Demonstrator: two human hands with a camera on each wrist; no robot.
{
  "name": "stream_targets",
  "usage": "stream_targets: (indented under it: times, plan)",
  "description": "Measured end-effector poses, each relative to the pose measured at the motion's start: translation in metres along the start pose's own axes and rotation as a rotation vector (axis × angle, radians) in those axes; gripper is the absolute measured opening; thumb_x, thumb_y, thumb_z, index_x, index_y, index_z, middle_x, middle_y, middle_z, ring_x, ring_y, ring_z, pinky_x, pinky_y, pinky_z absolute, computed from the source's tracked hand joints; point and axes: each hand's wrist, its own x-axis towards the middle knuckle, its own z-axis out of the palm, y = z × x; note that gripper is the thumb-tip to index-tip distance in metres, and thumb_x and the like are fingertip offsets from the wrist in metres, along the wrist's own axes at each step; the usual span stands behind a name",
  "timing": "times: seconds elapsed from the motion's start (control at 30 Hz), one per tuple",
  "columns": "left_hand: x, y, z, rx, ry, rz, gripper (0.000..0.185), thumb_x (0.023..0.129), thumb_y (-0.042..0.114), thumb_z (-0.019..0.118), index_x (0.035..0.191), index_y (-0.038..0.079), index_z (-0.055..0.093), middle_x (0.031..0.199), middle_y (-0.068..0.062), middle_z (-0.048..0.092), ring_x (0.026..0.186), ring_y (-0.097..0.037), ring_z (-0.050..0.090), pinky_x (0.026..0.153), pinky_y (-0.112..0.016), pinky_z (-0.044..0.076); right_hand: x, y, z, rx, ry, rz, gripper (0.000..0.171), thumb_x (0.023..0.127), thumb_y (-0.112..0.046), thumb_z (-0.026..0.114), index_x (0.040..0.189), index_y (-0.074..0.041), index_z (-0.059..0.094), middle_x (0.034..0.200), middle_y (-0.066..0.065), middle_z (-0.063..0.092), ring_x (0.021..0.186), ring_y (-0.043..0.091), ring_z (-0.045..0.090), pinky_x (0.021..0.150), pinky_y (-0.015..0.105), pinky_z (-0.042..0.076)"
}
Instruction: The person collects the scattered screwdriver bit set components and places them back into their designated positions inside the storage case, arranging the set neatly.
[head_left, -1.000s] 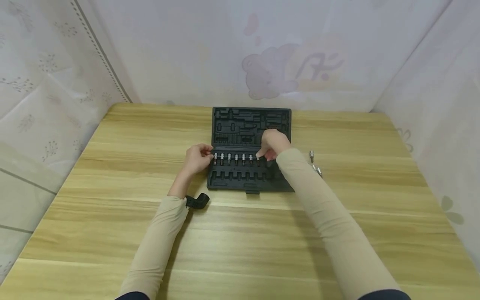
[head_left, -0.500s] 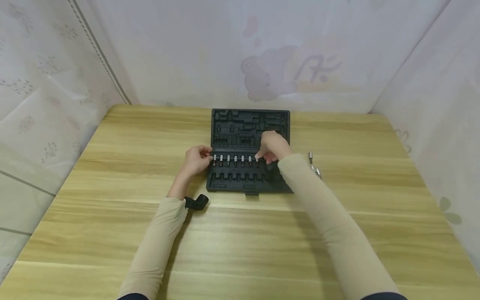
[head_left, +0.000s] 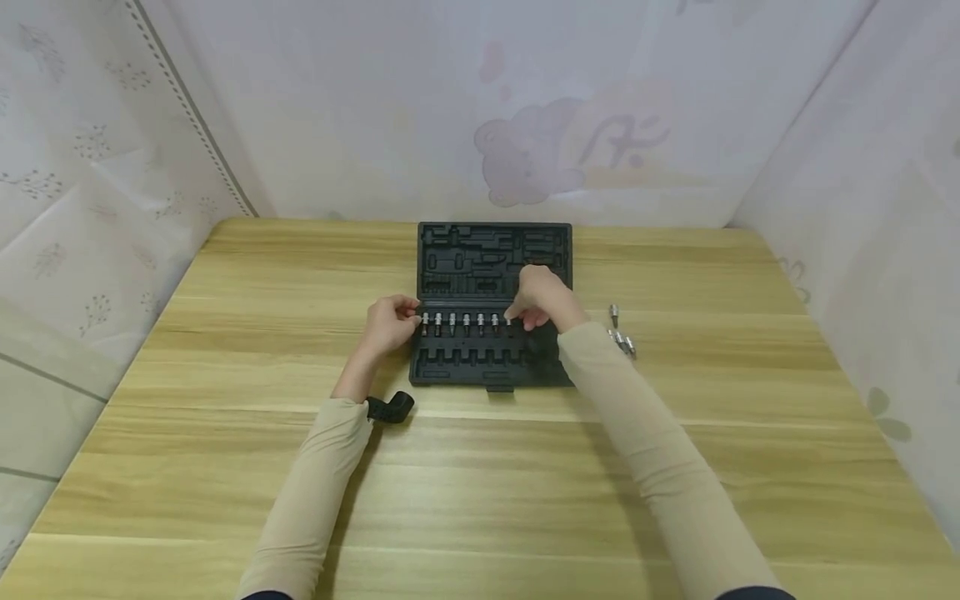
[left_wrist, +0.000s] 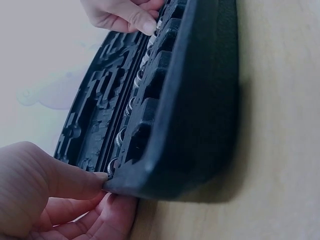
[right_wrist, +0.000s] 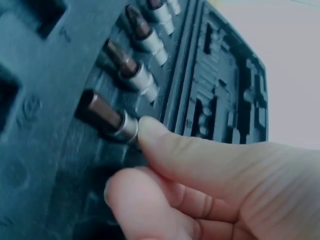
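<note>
- Step in hand, as I judge it: seating a bit socket (right_wrist: pixel 112 120) in the open black tool case (head_left: pixel 491 250), which lies toward the far edge of the counter (head_left: pixel 225 467), about midway along it.
- My right hand (head_left: pixel 542 298) pinches the socket's chromed end, rightmost of a row of seven.
- My left hand (head_left: pixel 387 325) grips the case's left edge, thumb above, fingers beneath.
- Next move calls for a firm downward press.
- Socket: chromed collar, dark shank.
</note>
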Motion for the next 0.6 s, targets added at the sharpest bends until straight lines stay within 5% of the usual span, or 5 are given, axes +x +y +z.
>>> stream_targets:
  times: [0.33, 0.6]
  plan:
    - [0.001, -0.002, 0.001, -0.019, -0.001, -0.002, 0.023, 0.086, -0.002, 0.057, 0.108, -0.008, 0.063, 0.094, -0.019, 0.061, 0.083, -0.027, 0.059, 0.064, -0.027, 0.052, -0.003, 0.009, 0.002, 0.123, 0.056, -0.057, 0.024, 0.085, -0.023, 0.07, 0.082, 0.001, 0.07, 0.055, 0.005, 0.062, 0.048, 0.012, 0.061, 0.055, 0.029, 0.056]
    - [0.006, -0.008, 0.001, -0.031, 0.008, 0.018, 0.021, 0.085, -0.002, 0.059, 0.105, -0.006, 0.064, 0.089, -0.016, 0.062, 0.079, -0.024, 0.059, 0.063, -0.029, 0.053, -0.016, 0.023, -0.003, 0.32, 0.124, -0.199, 0.023, 0.09, -0.016, 0.063, 0.094, 0.006, 0.07, 0.067, 0.01, 0.066, 0.057, 0.017, 0.066, 0.063, 0.037, 0.057]
